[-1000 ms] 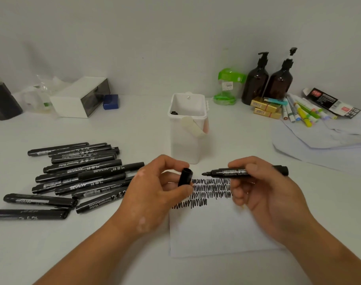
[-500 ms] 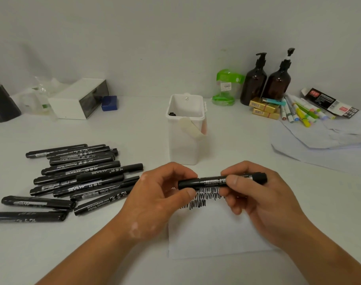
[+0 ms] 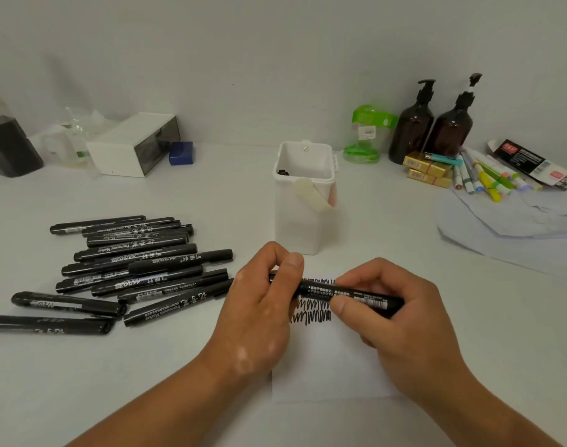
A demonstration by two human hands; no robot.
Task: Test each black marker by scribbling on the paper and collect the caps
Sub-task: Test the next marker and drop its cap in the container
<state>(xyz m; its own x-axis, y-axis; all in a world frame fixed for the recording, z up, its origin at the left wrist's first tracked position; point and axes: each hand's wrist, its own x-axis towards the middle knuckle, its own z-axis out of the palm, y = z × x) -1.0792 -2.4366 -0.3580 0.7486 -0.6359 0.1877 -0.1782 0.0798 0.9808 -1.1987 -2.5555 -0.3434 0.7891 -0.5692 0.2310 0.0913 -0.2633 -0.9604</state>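
Above the scribbled paper (image 3: 324,366) on the bench (image 3: 211,195), the left grip (image 3: 259,304) and right grip (image 3: 395,317) hold one black marker (image 3: 320,289) between them, with a pile of markers (image 3: 140,269) to the left and a white tub (image 3: 303,221) behind.

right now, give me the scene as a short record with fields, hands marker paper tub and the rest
paper: white, flat on the table
scribbles: black rows near the paper's top
marker: black, held across the scribbles
left hand: grips the marker's left end
right hand: pinches the marker's right half
tub: white, upright behind the paper, what looks like a cap inside
pile of markers: black, left of the hands
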